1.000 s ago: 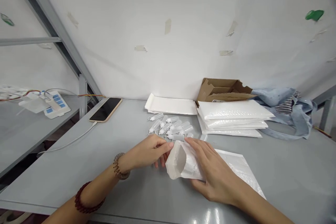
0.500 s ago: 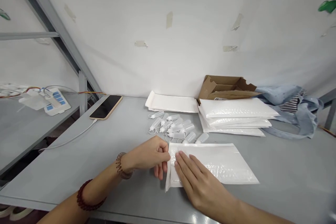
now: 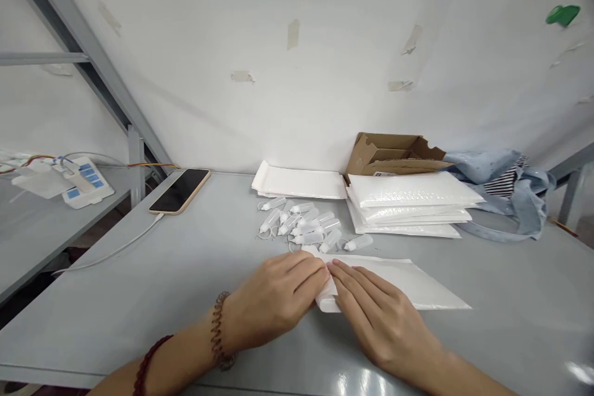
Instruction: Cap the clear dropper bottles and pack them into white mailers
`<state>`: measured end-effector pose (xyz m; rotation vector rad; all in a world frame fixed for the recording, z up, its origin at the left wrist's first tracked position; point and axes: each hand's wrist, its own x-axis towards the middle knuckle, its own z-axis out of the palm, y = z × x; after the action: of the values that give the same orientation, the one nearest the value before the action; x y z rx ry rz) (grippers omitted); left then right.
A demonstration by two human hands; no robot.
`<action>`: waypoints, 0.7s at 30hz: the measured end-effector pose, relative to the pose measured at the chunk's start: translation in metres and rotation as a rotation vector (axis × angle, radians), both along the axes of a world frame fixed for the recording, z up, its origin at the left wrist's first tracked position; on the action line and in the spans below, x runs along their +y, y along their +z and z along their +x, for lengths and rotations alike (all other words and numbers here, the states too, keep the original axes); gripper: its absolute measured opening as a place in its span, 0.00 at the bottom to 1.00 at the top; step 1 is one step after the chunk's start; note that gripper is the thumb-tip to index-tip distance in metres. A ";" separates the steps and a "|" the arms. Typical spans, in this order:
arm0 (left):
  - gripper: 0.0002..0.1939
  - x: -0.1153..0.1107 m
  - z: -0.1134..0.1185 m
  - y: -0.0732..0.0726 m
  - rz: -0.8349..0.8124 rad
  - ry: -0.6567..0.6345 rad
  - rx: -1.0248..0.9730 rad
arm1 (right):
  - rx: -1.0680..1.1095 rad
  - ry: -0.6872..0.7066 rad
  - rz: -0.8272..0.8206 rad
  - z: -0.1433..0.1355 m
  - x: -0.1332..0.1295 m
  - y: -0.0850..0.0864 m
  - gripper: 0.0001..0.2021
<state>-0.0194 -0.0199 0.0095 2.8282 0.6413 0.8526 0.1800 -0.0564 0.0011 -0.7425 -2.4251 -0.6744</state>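
A white bubble mailer (image 3: 408, 281) lies flat on the grey table in front of me, its left end folded over. My left hand (image 3: 283, 291) is closed on that left end, fingertips pressing at the fold. Stretched out flat on top of the mailer, just right of the fold, is my right hand (image 3: 375, 309), its fingertips almost meeting those of the left. Several small translucent dropper bottles (image 3: 309, 223) lie in a loose heap just beyond the mailer. The left palm and thumb are hidden.
Behind the bottles lies another white mailer (image 3: 301, 182). A stack of mailers (image 3: 413, 201) sits to its right, before an open cardboard box (image 3: 394, 154) and blue cloth (image 3: 510, 198). A charging phone (image 3: 180, 190) and its cable (image 3: 116, 252) are at left; a power strip (image 3: 88, 182) lies beyond.
My left hand has moved right and over the mailer's end, which is now folded. My right hand has shifted slightly right and stays on the mailer.
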 end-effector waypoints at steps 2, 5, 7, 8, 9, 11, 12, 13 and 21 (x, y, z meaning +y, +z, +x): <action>0.12 -0.003 0.003 -0.004 0.183 -0.014 -0.055 | 0.028 0.042 -0.003 0.003 -0.003 0.007 0.16; 0.13 -0.010 0.006 -0.002 0.270 -0.013 -0.114 | 0.067 0.052 -0.063 0.018 -0.006 0.020 0.15; 0.13 -0.014 0.012 0.004 0.180 0.036 -0.141 | 0.129 -0.053 -0.136 0.039 -0.005 0.031 0.11; 0.12 -0.015 0.017 0.007 0.080 0.087 -0.154 | 0.184 -0.134 -0.166 0.052 -0.004 0.037 0.09; 0.11 -0.015 0.025 0.009 -0.057 0.148 -0.165 | 0.217 -0.223 -0.215 0.067 -0.002 0.043 0.11; 0.15 -0.011 0.046 0.012 -0.405 0.275 -0.196 | 0.262 -0.331 -0.213 0.096 0.003 0.049 0.15; 0.17 -0.008 0.059 0.011 -0.610 0.300 -0.217 | 0.262 -0.377 -0.205 0.109 0.005 0.049 0.15; 0.17 -0.004 0.074 0.009 -0.828 0.292 -0.252 | 0.246 -0.425 -0.191 0.120 0.006 0.047 0.14; 0.08 0.022 0.160 -0.029 -1.416 0.323 -0.283 | 0.115 -0.368 -0.269 0.133 -0.015 -0.013 0.21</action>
<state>0.1404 0.0017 -0.0195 1.3358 1.0702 0.4587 0.3133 -0.0710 -0.0122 -1.3214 -2.3184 -0.4257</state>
